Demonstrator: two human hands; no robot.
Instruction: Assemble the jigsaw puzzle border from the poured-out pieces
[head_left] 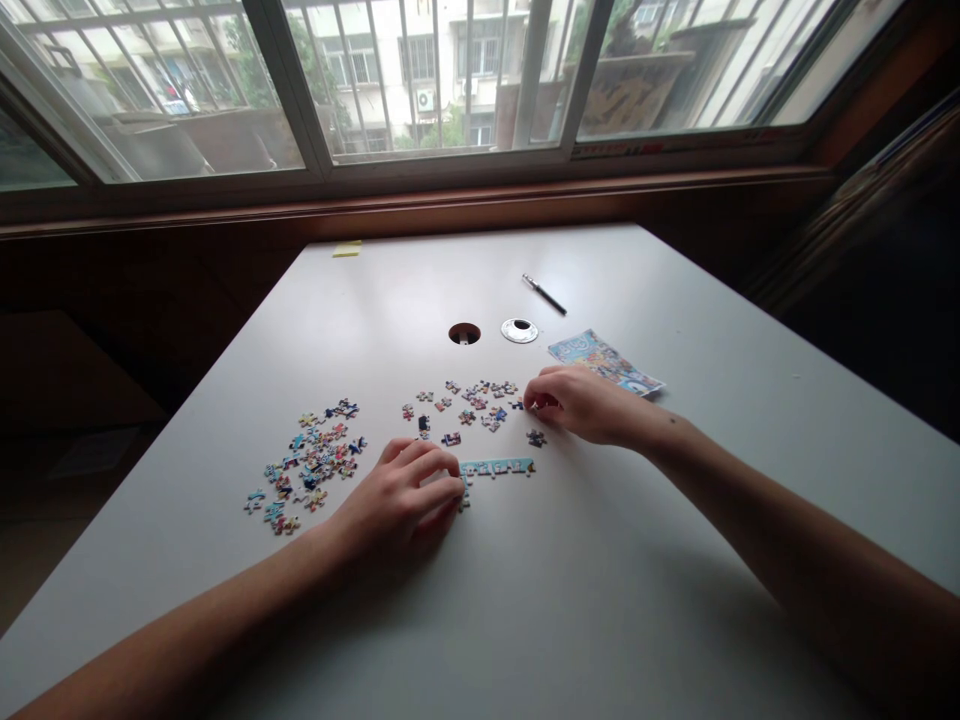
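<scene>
A short strip of joined jigsaw puzzle pieces (499, 467) lies flat on the white table, with a few pieces running down from its left end. My left hand (409, 485) rests at that left end, fingers loosely bent and apart, fingertips by the strip's corner. Farther right, my right hand (574, 400) has thumb and fingers closed in a pinch low over the table, on a puzzle piece mostly hidden by the fingers. A dark loose piece (536, 438) lies just below it. Several loose pieces (472, 403) are spread between the hands.
A larger heap of puzzle pieces (319, 455) lies left of my left hand. Beyond my right hand are a colourful printed sheet (600, 360), a pen (545, 295), and a round metal cover (520, 330) beside a cable hole (464, 333). A yellow note (347, 249) sits near the far edge.
</scene>
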